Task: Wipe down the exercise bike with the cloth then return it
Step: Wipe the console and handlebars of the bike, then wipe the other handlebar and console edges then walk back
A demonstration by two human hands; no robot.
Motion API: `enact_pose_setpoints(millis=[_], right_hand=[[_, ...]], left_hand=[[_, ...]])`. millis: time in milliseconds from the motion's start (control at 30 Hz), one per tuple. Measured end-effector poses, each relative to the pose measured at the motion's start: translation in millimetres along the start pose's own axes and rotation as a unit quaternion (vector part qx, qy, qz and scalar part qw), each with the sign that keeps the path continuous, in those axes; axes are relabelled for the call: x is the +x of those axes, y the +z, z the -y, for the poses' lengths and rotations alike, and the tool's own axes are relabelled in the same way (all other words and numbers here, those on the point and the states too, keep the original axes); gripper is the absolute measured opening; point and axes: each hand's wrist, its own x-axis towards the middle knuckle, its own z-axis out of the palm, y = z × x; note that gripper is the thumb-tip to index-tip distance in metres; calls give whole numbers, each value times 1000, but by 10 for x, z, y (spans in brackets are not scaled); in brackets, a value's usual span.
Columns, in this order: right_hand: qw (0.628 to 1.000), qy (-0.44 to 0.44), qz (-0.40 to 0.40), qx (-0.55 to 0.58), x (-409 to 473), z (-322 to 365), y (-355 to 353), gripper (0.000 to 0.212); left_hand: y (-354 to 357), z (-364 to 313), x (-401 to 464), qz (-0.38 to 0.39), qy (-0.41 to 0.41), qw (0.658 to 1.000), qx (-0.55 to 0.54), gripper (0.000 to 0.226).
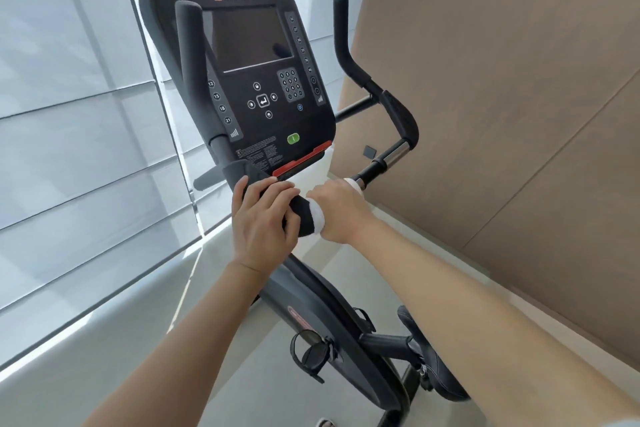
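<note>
A black exercise bike (249, 55) with a dark console screen fills the centre. Its near handlebar (301, 215) runs across below the console. My left hand (261, 218) grips the padded part of that handlebar. Just to its right, my right hand (337, 210) is wrapped around the bar with a white cloth (317, 218) held between palm and bar. A bit of the cloth also shows past my right hand's far side. The bare chrome section of the bar continues up to the right.
Pale window blinds (69, 114) cover the left side. A tan panelled wall (519, 114) stands close on the right. The bike's saddle (433, 364) and a pedal with strap (311, 354) lie below, over a light floor (263, 374).
</note>
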Motion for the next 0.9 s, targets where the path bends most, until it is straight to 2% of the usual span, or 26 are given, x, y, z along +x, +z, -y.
enact_pose_setpoints(millis=[133, 267, 400, 533, 567, 633, 700, 767, 833, 900], right_hand=[[997, 61, -38, 28, -112, 156, 20, 25], [995, 90, -41, -3, -171, 223, 9, 18], [997, 60, -41, -23, -263, 212, -40, 27], [997, 37, -68, 27, -417, 127, -105, 31], [995, 38, -73, 47, -462, 98, -143, 27], [988, 53, -95, 108, -611, 33, -210, 5], [977, 92, -109, 161, -840, -14, -216, 28], [965, 113, -123, 203, -1155, -29, -193, 42], [946, 137, -138, 258, -1479, -69, -152, 50], [921, 173, -146, 318, -1811, -141, -146, 46]], left_hand=[[-103, -58, -49, 32, -18, 999, -9, 28], [-189, -111, -133, 77, -39, 996, -13, 34], [-240, -220, -225, 94, -62, 993, -27, 42], [-301, -334, -312, 109, -100, 986, -76, 43], [-325, -368, -335, 112, -117, 981, -106, 41], [-381, -449, -379, 123, -157, 964, -176, 39], [-422, -564, -425, 138, -158, 957, -201, 49], [-438, -749, -470, 170, -131, 950, -226, 67], [-407, -989, -508, 225, -102, 934, -257, 83], [-324, -1262, -540, 272, -90, 920, -267, 83]])
